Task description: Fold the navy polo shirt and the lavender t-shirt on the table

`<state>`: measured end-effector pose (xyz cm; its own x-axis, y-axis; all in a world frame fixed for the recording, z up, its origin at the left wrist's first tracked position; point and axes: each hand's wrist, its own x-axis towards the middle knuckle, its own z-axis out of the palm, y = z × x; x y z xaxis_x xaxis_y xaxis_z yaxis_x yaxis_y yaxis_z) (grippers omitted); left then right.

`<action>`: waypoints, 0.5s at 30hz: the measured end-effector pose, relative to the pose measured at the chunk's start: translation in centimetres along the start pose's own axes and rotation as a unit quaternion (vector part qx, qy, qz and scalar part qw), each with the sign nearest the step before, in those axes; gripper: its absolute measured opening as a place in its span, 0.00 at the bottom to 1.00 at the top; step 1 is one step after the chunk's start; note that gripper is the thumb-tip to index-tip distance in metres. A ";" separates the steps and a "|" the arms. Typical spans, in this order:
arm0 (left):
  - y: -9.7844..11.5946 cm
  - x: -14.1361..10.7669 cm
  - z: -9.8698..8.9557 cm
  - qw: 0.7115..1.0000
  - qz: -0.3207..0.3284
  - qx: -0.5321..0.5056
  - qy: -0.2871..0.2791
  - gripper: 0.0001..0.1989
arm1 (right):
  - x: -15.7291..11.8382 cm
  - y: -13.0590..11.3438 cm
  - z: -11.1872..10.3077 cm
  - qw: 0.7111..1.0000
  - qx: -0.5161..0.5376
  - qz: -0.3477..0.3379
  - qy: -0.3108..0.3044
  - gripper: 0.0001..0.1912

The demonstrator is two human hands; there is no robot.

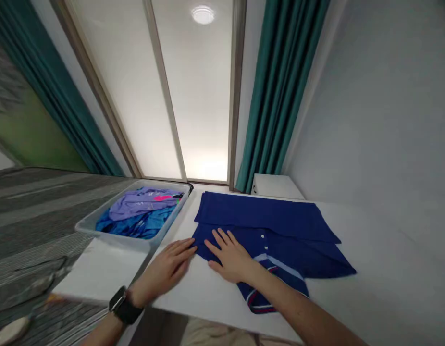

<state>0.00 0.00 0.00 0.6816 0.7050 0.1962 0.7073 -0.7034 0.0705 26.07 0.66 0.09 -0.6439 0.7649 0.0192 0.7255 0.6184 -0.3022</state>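
Observation:
A dark blue garment [258, 214] lies on the white table [197, 298], with its upper part folded over and two small white buttons near its middle. Its striped collar [280, 276] points toward the table's front edge, partly covered by my right forearm. My right hand [229, 254] rests flat on the garment with fingers spread. At the garment's left edge, the fingertips of my left hand [168, 264] touch the fabric; its fingers are stretched out. A black watch is on my left wrist.
A clear plastic bin [89, 223] with purple and blue clothes stands left of the table. Behind the table is a small white cabinet [276, 186], beside a teal curtain [276, 96] and frosted sliding doors. A grey wall rises on the right; a striped bed cover [31, 206] lies left.

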 end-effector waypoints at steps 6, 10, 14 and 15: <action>0.9 0.2 -0.9 1.000 0.028 0.000 0.003 0.23 | 0.4 0.5 -0.9 0.999 -0.007 -0.001 0.035 0.27; 1.5 0.5 -1.4 1.000 0.027 -0.010 -0.011 0.24 | 0.3 1.0 0.1 0.999 -0.011 0.009 0.041 0.29; 1.3 0.2 -1.2 0.999 0.026 -0.015 -0.023 0.24 | 0.0 1.1 1.0 0.999 -0.017 0.009 0.050 0.30; 1.2 0.1 -1.2 0.999 0.026 -0.016 -0.025 0.25 | 0.0 1.0 1.0 0.998 -0.020 0.009 0.054 0.30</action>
<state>0.73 -0.88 1.25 0.7264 0.6704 0.1513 0.6646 -0.7413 0.0934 26.61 1.08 -1.20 -0.6029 0.7892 0.1167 0.7467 0.6097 -0.2658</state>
